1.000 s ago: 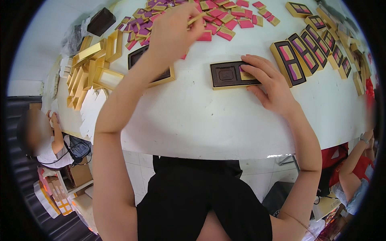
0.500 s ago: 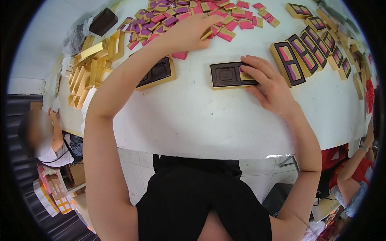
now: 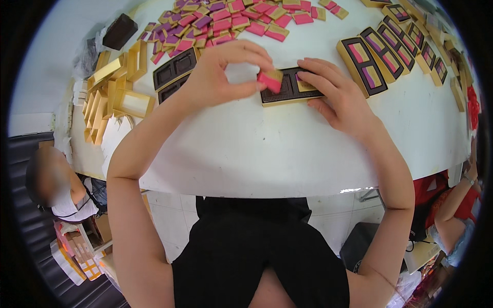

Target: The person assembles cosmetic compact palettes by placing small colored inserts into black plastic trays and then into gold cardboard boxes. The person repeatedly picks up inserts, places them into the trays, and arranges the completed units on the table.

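Note:
My left hand (image 3: 221, 74) pinches a small pink-and-gold wrapped piece, which looks like a chocolate (image 3: 271, 81), between thumb and fingertips. The piece is tilted over the left compartment of a gold box with a dark brown tray (image 3: 287, 100). Gripping that box's right end is my right hand (image 3: 344, 97), fingers on the far side and thumb on the near side. A purple-and-gold piece (image 3: 306, 85) lies in the right compartment, partly under my right fingers. Behind my left forearm stands another gold box with an unfilled dark tray (image 3: 174, 66), partly hidden.
A pile of pink, purple and gold pieces (image 3: 221, 23) spreads across the far table. Filled boxes (image 3: 367, 66) line the right side. Empty gold box frames (image 3: 133, 102) and a dark block (image 3: 120, 32) stand left. Other people (image 3: 67, 190) are at both sides.
My left hand has come from the pile toward me with the wrapped piece, down to the box. My right hand stays on the box. The whole view has shifted slightly.

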Action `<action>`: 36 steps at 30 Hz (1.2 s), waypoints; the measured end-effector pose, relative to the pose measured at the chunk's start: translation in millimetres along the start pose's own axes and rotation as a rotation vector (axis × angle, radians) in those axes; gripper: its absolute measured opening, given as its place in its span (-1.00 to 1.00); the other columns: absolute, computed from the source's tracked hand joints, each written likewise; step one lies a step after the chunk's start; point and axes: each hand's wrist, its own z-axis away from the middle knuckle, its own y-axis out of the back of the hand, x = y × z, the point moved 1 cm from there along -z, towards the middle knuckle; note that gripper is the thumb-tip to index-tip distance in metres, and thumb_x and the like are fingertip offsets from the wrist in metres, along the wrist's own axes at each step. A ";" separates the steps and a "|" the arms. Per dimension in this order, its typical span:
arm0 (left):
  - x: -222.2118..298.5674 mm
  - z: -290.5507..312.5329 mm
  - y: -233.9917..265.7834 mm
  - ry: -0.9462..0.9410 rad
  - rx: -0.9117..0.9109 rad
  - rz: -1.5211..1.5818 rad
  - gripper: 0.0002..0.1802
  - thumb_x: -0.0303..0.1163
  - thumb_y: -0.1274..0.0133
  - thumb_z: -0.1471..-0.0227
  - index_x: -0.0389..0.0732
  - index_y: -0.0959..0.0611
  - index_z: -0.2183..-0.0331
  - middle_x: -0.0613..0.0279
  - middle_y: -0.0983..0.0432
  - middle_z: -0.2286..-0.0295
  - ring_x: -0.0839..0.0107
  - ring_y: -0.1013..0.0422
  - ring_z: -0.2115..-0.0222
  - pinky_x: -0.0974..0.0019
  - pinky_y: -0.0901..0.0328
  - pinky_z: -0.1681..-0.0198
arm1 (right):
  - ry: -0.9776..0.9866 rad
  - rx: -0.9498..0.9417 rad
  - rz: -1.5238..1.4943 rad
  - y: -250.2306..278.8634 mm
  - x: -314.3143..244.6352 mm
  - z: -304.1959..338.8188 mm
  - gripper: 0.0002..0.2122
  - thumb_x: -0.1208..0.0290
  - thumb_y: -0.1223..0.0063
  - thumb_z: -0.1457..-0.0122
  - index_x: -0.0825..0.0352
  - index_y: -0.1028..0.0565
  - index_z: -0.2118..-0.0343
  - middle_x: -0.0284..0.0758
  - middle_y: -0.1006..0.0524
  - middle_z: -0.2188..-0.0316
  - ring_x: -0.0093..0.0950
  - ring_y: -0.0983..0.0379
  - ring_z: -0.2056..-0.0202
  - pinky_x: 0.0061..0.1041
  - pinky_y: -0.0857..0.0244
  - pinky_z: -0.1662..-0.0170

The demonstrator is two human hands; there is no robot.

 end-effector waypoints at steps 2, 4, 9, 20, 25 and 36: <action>5.0 9.4 -2.7 -0.029 -0.054 -0.010 -0.62 -0.71 -0.21 0.22 -0.22 -0.71 0.25 0.21 -0.54 0.19 0.37 -0.45 0.14 0.31 -0.30 0.04 | 0.006 0.003 -0.005 -1.9 0.1 -0.3 -0.47 0.63 -0.22 0.09 0.38 -0.41 -0.04 -0.18 -0.37 -0.16 -0.10 -0.29 -0.17 -0.25 -0.28 -0.17; 10.0 2.3 1.7 -0.072 -0.073 -0.055 -0.65 -0.74 -0.15 0.22 -0.21 -0.71 0.30 0.22 -0.56 0.23 0.37 -0.47 0.19 0.35 -0.33 0.10 | 0.015 0.021 0.028 -1.9 -0.3 -1.1 -0.54 0.58 -0.24 0.04 0.38 -0.43 0.01 -0.19 -0.38 -0.11 -0.15 -0.29 -0.15 -0.26 -0.31 -0.12; 11.6 -27.2 1.6 -0.306 -0.310 -0.248 -0.68 -0.77 -0.05 0.22 -0.21 -0.68 0.38 0.26 -0.59 0.34 0.35 -0.50 0.28 0.38 -0.37 0.29 | 0.016 -0.003 0.028 1.0 0.2 -2.1 -0.50 0.58 -0.20 0.05 0.38 -0.42 -0.04 -0.20 -0.38 -0.16 -0.11 -0.29 -0.17 -0.25 -0.27 -0.16; -6.9 -18.7 -27.3 -0.310 -0.189 -0.343 -0.73 -0.49 -0.28 0.13 -0.13 -0.71 0.27 0.37 -0.57 0.21 0.32 -0.42 0.13 0.35 -0.38 0.19 | 0.042 0.034 0.012 -1.4 0.9 -2.1 -0.51 0.58 -0.25 0.06 0.39 -0.43 -0.01 -0.17 -0.39 -0.11 -0.15 -0.30 -0.15 -0.26 -0.31 -0.11; 17.7 17.6 -33.5 -0.186 -0.320 -0.672 -0.26 -0.08 -0.30 0.22 -0.19 -0.56 -0.03 0.19 -0.39 -0.12 0.16 -0.25 -0.16 -0.17 -0.06 -0.23 | 0.035 0.049 0.099 -4.7 0.0 1.9 -0.56 0.50 -0.25 0.02 0.37 -0.46 0.02 -0.19 -0.41 -0.11 -0.20 -0.30 -0.18 -0.14 -0.22 -0.21; 28.4 44.8 -33.5 0.035 -0.193 -0.781 -0.04 -0.11 -0.28 0.13 -0.11 -0.26 -0.27 -0.07 0.09 -0.32 -0.08 0.19 -0.35 -0.28 0.27 -0.31 | -0.271 0.093 0.585 4.4 -16.4 9.4 -0.54 0.11 -0.27 0.00 0.21 -0.49 0.05 -0.20 -0.32 -0.19 -0.12 -0.15 -0.26 0.30 0.09 -0.22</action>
